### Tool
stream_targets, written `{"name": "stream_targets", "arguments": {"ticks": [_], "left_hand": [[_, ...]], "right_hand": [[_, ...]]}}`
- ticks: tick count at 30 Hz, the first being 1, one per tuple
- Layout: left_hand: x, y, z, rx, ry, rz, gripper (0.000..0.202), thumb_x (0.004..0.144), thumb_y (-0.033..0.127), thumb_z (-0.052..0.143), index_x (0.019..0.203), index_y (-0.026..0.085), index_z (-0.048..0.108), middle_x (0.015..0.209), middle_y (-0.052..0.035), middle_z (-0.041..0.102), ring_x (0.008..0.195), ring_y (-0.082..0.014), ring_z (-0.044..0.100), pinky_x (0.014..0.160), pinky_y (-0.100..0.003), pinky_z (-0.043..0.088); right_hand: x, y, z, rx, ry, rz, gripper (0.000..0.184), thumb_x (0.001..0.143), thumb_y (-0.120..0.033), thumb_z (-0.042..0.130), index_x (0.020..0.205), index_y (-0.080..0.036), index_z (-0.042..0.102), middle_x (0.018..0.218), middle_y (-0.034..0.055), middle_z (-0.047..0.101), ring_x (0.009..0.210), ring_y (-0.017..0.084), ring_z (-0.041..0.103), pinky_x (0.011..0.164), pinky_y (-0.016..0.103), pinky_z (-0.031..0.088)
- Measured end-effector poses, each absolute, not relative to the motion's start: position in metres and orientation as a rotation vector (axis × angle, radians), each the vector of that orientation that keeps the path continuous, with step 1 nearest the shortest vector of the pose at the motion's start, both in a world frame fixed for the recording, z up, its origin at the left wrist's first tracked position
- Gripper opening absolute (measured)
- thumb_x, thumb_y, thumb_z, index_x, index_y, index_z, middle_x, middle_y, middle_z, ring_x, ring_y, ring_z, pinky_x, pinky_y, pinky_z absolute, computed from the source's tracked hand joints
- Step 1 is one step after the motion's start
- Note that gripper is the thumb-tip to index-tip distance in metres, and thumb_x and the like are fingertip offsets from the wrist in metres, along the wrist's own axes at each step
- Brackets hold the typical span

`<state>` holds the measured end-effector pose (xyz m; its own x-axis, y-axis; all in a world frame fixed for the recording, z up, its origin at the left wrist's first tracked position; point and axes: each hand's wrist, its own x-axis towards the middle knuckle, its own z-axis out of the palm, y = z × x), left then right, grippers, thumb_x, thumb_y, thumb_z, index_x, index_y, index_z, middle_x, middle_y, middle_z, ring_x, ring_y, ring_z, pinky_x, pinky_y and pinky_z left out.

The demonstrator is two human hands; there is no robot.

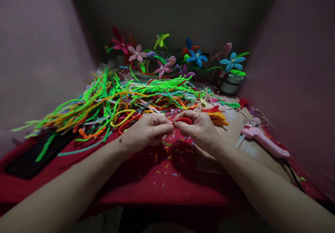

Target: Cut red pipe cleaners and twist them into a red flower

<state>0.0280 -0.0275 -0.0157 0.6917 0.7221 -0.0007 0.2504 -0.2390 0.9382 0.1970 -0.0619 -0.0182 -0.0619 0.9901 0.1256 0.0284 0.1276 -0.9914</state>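
Between my two hands, above the middle of the red cloth, is a bent piece of red pipe cleaner [183,120]. My right hand [200,128] is closed, its thumb and fingers pinching the red piece. Fingertips of my left hand [154,130] are pressed together at the left end of that piece, almost touching the right hand. Just behind the left hand lie scissors [143,107] among the heaped pipe cleaners [110,100]. Beside my right hand, orange and red pipe cleaner petals [219,118] rest on a cardboard sheet [232,121].
A pink glue gun [264,140] lies on the cardboard at right, its cord trailing forward. Finished pipe cleaner flowers [197,57] stand along the back, near a whitish pot [231,83]. A black flat object [34,159] lies at left. Small fuzz scraps dot the red cloth [167,187].
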Motion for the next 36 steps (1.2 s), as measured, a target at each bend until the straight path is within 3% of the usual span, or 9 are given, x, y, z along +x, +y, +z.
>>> {"name": "stream_targets", "arguments": {"ticks": [4, 7, 15, 23, 28, 33, 36], "left_hand": [[0.029, -0.032, -0.029, 2.980, 0.908, 0.747, 0.020, 0.085, 0.014, 0.040, 0.070, 0.016, 0.053, 0.063, -0.0033, 0.055, 0.055, -0.0142, 0.050, 0.045, -0.024, 0.029], [0.030, -0.031, -0.037, 3.305, 0.937, 0.661, 0.018, 0.084, 0.010, 0.040, 0.076, 0.014, 0.056, 0.067, -0.0054, 0.059, 0.057, -0.0177, 0.056, 0.044, -0.027, 0.030], [0.032, -0.029, -0.036, 2.663, 0.991, 0.942, 0.019, 0.086, 0.018, 0.046, 0.074, 0.016, 0.060, 0.055, 0.0016, 0.057, 0.047, -0.0090, 0.049, 0.050, -0.020, 0.036], [0.039, -0.034, -0.038, 2.573, 1.107, 0.943, 0.018, 0.084, 0.023, 0.048, 0.075, 0.017, 0.063, 0.054, 0.0010, 0.058, 0.046, -0.0100, 0.047, 0.050, -0.022, 0.032], [0.043, -0.037, -0.037, 2.507, 1.116, 0.908, 0.021, 0.086, 0.025, 0.044, 0.071, 0.017, 0.056, 0.057, 0.0013, 0.054, 0.051, -0.0103, 0.047, 0.053, -0.022, 0.033], [0.041, -0.036, -0.023, 2.170, 0.985, 0.614, 0.025, 0.083, 0.027, 0.047, 0.060, 0.019, 0.046, 0.047, 0.0052, 0.047, 0.042, -0.0082, 0.041, 0.045, -0.020, 0.031], [0.035, -0.031, -0.015, 1.989, 1.025, 0.529, 0.017, 0.079, 0.023, 0.050, 0.063, 0.018, 0.051, 0.047, 0.0054, 0.049, 0.039, -0.0083, 0.043, 0.041, -0.020, 0.031]], "right_hand": [[0.195, -0.056, -0.027, -1.127, -1.041, 1.465, 0.011, 0.059, -0.017, 0.064, 0.055, -0.015, 0.055, 0.043, -0.0062, 0.044, 0.037, 0.005, 0.032, 0.034, 0.020, 0.021], [0.195, -0.053, -0.030, -1.102, -0.987, 1.495, 0.016, 0.057, -0.014, 0.063, 0.049, -0.015, 0.050, 0.039, -0.0071, 0.040, 0.035, 0.004, 0.028, 0.034, 0.020, 0.019], [0.198, -0.054, -0.032, -0.970, -1.138, 1.364, 0.017, 0.064, -0.027, 0.072, 0.071, -0.014, 0.063, 0.058, -0.0036, 0.055, 0.044, 0.006, 0.042, 0.043, 0.022, 0.030], [0.193, -0.060, -0.031, -1.104, -1.144, 1.176, 0.023, 0.062, -0.034, 0.075, 0.062, -0.014, 0.063, 0.051, -0.0051, 0.050, 0.045, 0.006, 0.036, 0.045, 0.023, 0.028], [0.194, -0.055, -0.035, -0.994, -1.057, 1.318, 0.018, 0.064, -0.029, 0.072, 0.065, -0.015, 0.061, 0.050, -0.0056, 0.049, 0.043, 0.006, 0.037, 0.043, 0.023, 0.026], [0.197, -0.048, -0.035, -0.960, -0.959, 1.285, 0.016, 0.067, -0.025, 0.068, 0.063, -0.016, 0.055, 0.049, -0.0056, 0.049, 0.042, 0.007, 0.040, 0.043, 0.022, 0.030], [0.199, -0.048, -0.033, -0.978, -0.949, 1.311, 0.017, 0.067, -0.027, 0.068, 0.062, -0.017, 0.054, 0.048, -0.0055, 0.049, 0.040, 0.007, 0.039, 0.039, 0.022, 0.028]]}}
